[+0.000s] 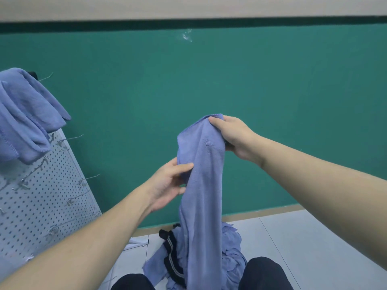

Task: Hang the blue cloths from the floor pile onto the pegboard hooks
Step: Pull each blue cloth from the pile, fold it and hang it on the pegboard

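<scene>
The right hand [231, 136] grips the top corner of a soft blue microfibre cloth [202, 185], lifting it clear of the blue heap on the tiled floor [228, 248]. The left hand [167, 185] pinches its edge lower down, seemingly to spread it for the white pegboard's wire hooks [90, 177]. It hangs long, rumpled, bunched lengthwise.

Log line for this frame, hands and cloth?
right hand: grips cloth top | left hand: holds cloth lower | pile: floor | pegboard: cloths hung
</scene>
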`<state>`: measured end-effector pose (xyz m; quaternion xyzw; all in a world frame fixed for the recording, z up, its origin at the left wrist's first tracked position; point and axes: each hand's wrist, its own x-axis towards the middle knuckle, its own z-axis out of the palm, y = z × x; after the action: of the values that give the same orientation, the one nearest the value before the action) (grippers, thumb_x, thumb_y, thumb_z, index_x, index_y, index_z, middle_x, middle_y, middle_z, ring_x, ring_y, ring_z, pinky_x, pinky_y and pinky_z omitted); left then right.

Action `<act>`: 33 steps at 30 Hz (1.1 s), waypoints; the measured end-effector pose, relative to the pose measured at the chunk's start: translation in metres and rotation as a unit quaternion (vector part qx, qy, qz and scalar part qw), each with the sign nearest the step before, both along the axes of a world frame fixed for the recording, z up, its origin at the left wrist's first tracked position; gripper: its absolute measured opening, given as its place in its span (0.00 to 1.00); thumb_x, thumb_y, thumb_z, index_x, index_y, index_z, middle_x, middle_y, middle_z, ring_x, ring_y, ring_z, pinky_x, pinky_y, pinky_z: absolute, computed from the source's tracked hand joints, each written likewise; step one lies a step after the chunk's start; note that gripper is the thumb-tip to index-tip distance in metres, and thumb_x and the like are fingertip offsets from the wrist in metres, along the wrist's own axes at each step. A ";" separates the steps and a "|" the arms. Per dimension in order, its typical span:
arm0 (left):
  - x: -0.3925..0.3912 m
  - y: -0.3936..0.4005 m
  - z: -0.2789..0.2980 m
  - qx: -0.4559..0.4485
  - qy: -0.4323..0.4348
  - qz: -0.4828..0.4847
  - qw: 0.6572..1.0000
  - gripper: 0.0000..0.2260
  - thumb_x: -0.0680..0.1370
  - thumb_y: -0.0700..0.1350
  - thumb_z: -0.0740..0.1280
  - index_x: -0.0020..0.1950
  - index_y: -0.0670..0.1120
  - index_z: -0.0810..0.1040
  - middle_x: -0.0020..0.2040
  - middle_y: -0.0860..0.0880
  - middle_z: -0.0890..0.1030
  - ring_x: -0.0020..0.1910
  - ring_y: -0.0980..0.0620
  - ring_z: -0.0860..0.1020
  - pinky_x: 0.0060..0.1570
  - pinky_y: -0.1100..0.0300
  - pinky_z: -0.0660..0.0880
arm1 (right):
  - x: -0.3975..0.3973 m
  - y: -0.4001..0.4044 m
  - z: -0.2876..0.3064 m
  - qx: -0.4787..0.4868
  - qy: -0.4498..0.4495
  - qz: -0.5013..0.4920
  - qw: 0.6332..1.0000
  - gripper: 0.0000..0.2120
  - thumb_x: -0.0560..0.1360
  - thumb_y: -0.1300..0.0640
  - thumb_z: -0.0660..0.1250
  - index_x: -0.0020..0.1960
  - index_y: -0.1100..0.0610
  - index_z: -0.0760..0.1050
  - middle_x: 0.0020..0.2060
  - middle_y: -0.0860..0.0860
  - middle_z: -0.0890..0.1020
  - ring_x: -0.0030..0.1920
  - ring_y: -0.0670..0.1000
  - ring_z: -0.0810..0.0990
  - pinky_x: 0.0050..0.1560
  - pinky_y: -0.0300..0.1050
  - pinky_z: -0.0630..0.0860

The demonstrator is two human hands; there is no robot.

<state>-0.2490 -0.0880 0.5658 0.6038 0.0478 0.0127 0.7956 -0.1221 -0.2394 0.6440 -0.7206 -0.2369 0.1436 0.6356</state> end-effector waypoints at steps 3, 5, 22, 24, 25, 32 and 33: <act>0.002 -0.007 0.001 -0.027 -0.032 0.035 0.999 0.14 0.82 0.42 0.64 0.67 0.49 0.76 0.60 0.49 0.84 0.55 0.51 0.83 0.50 0.54 0.79 | 0.007 -0.002 -0.012 0.018 0.057 -0.024 0.998 0.10 0.80 0.51 0.66 0.54 0.55 0.82 0.54 0.53 0.86 0.47 0.51 0.84 0.50 0.46 0.82; 0.007 -0.008 0.007 -0.023 -0.041 0.066 0.997 0.14 0.84 0.41 0.61 0.69 0.49 0.74 0.62 0.49 0.83 0.59 0.51 0.82 0.53 0.53 0.78 | 0.009 -0.005 -0.020 0.041 0.105 -0.036 0.993 0.10 0.80 0.52 0.67 0.55 0.57 0.81 0.54 0.55 0.86 0.47 0.51 0.85 0.51 0.47 0.82; 0.018 0.008 0.029 -0.004 -0.002 0.207 0.978 0.05 0.84 0.44 0.61 0.60 0.47 0.73 0.56 0.47 0.84 0.49 0.52 0.84 0.46 0.56 0.80 | -0.014 -0.028 -0.063 -0.016 0.140 0.131 0.981 0.06 0.81 0.53 0.64 0.47 0.51 0.69 0.43 0.52 0.78 0.42 0.52 0.80 0.61 0.55 0.78; 0.018 0.013 0.030 0.048 0.009 0.227 0.973 0.05 0.84 0.45 0.62 0.59 0.48 0.74 0.57 0.49 0.84 0.52 0.52 0.83 0.48 0.55 0.79 | -0.016 -0.025 -0.057 -0.049 0.066 0.100 0.992 0.10 0.81 0.50 0.64 0.44 0.50 0.65 0.42 0.50 0.74 0.41 0.49 0.77 0.58 0.50 0.78; 0.018 0.016 0.031 0.075 0.011 0.237 0.969 0.05 0.84 0.46 0.62 0.59 0.49 0.74 0.57 0.50 0.83 0.53 0.52 0.83 0.49 0.54 0.79 | -0.018 -0.023 -0.055 -0.066 0.031 0.092 0.993 0.11 0.81 0.49 0.63 0.43 0.51 0.65 0.41 0.49 0.74 0.42 0.49 0.77 0.59 0.50 0.79; 0.013 0.019 0.040 0.098 0.024 0.261 0.960 0.06 0.83 0.47 0.63 0.57 0.48 0.76 0.54 0.51 0.83 0.49 0.53 0.82 0.44 0.57 0.77 | -0.033 -0.015 -0.046 -0.043 0.065 0.085 0.993 0.07 0.78 0.51 0.70 0.48 0.53 0.74 0.41 0.48 0.84 0.41 0.48 0.81 0.52 0.48 0.80; 0.012 0.018 0.042 0.081 0.024 0.257 0.963 0.06 0.83 0.47 0.63 0.58 0.48 0.76 0.54 0.51 0.83 0.48 0.54 0.82 0.42 0.58 0.77 | -0.033 -0.016 -0.045 -0.032 0.131 0.106 0.985 0.05 0.77 0.52 0.71 0.49 0.53 0.77 0.41 0.48 0.84 0.42 0.49 0.81 0.54 0.48 0.79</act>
<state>-0.2374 -0.0702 0.6076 0.6335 0.2190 0.2064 0.7128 -0.1552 -0.2551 0.5994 -0.6861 -0.2222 0.3104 0.6193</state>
